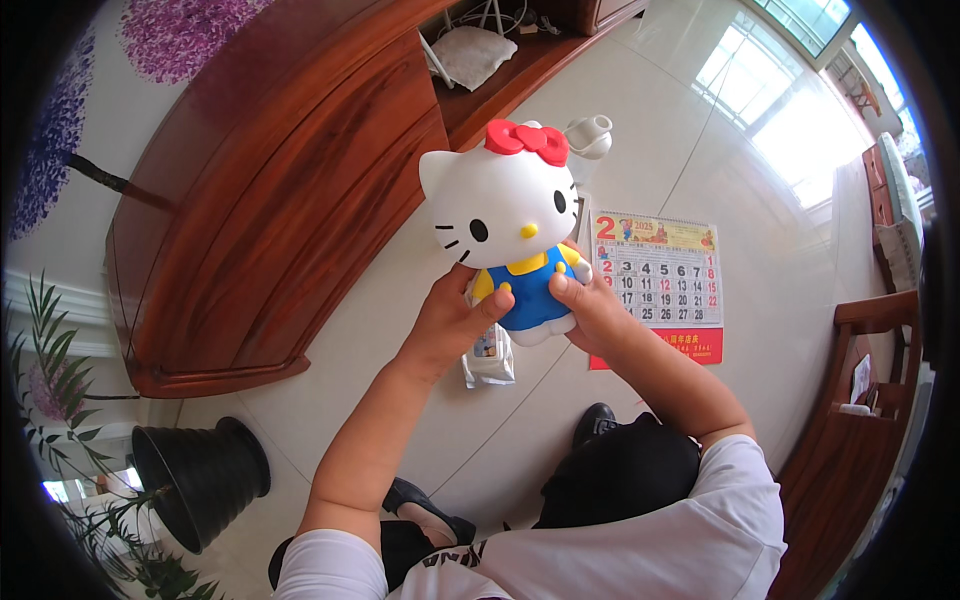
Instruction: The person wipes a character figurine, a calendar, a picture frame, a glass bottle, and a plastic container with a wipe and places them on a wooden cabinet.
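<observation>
A white Hello Kitty figure (504, 202) with a red bow and blue overalls is held up above the tiled floor, its face towards me. My left hand (459, 309) grips one side of its body, with the thumb across the front. On the other side, my right hand (596, 304) clasps the body below the arm, thumb on the overalls. The fingers behind the figure are hidden. Beneath it, partly covered, lies a white plastic packet (491, 364). A wall calendar (656, 289) rests flat on the floor beside my right hand.
A dark red wooden cabinet (300, 202) runs along the left, a cushion (472, 56) on its open shelf. Beyond the figure stands a white object (591, 136), partly hidden. A black plant pot (199, 480) is at lower left. Wooden furniture (862, 465) lines the right.
</observation>
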Tool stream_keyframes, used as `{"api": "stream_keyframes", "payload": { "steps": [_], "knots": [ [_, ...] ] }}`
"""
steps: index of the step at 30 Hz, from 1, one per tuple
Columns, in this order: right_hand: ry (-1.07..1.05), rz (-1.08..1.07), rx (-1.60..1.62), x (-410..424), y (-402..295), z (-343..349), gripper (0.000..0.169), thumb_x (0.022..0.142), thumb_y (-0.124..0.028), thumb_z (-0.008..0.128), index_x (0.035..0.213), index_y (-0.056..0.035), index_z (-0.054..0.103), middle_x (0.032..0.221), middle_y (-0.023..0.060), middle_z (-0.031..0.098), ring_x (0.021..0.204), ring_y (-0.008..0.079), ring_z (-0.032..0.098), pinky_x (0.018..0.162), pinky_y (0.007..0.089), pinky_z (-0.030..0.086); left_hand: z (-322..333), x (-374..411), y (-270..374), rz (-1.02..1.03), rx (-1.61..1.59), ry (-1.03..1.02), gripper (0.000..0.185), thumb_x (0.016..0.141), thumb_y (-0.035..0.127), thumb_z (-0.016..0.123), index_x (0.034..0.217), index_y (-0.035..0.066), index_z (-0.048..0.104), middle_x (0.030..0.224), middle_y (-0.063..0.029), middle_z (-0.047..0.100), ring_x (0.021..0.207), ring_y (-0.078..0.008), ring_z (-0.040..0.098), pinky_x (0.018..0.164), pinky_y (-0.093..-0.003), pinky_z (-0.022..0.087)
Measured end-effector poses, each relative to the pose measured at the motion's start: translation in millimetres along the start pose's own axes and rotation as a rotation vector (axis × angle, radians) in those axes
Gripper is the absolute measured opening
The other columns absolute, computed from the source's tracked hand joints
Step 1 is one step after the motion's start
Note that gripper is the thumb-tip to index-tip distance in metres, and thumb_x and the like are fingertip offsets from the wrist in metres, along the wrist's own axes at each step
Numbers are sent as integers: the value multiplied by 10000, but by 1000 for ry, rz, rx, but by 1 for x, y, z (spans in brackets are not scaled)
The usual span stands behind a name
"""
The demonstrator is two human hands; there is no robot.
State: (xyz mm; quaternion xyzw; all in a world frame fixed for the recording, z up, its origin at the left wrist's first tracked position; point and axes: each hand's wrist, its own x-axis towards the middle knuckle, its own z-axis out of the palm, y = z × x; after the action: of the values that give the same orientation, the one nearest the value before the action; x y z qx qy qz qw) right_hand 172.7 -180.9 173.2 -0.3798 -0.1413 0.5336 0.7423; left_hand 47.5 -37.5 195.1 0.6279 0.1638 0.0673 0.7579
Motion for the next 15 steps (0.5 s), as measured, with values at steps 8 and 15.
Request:
{"api": "stream_keyframes", "payload": {
  "steps": [8, 15],
  "knots": [
    [-115, 14, -56, 0, 2, -4, 817, 863, -674, 380, 1430, -111, 211, 1372, 144, 390, 1255, 298, 435, 1015, 446, 410, 7, 2, 1, 11, 61, 13, 770, 745, 457, 753, 1308, 42, 431, 1165, -89, 547, 1078, -191, 535, 895, -306, 465],
    [11, 61, -27, 6, 1, -26, 816, 864, -715, 286, 1432, -130, 232, 1415, 149, 355, 1254, 307, 431, 1017, 458, 389, 12, 0, -7, 46, -66, 99, 749, 751, 404, 765, 1315, 44, 430, 1179, -86, 532, 1066, -179, 536, 881, -309, 476]
  ]
}}
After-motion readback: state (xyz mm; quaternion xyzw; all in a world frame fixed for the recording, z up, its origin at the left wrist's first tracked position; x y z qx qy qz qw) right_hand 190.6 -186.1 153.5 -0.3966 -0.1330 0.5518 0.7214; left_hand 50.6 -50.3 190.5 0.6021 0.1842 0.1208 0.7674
